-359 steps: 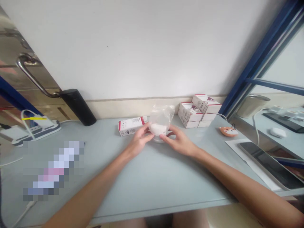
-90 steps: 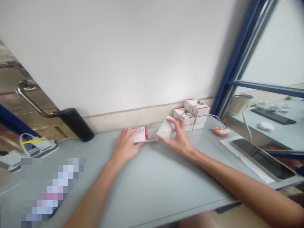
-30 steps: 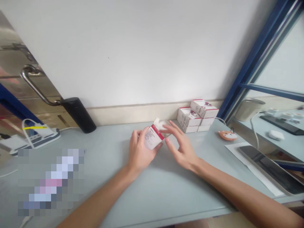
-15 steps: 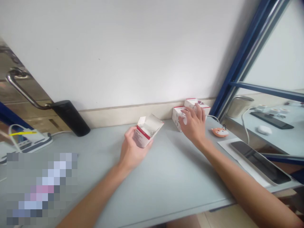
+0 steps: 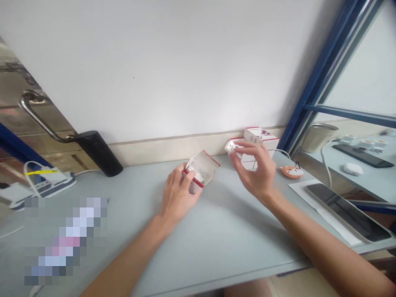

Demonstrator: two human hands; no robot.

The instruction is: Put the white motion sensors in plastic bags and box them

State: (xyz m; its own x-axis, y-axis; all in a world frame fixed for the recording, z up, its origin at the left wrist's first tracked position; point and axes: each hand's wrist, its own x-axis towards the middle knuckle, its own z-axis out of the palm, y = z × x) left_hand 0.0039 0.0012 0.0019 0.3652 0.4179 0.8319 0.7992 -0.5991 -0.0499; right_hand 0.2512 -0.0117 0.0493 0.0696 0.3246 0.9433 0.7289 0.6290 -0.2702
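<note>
My left hand [image 5: 179, 187] is wrapped round a small white and red carton [image 5: 212, 165] with its flap up. Inside the open carton a white item shows in part, too unclear to name. Between the thumb and fingers of my right hand [image 5: 258, 167] is a small white plastic piece [image 5: 231, 147]; its exact kind I cannot make out. Just behind that hand, against the wall, stand white boxes with red edges [image 5: 261, 138], partly covered by my fingers.
A black cylinder [image 5: 99, 153] and a white power strip [image 5: 46, 185] are on the left. On the right lie an orange animal-face case [image 5: 292, 171] and a phone [image 5: 349, 212] on white paper. A blue-framed mirror [image 5: 349, 128] borders the right side.
My right hand has lifted slightly off the boxes and now pinches a white piece. My left hand has tilted the carton so its inside faces me more.
</note>
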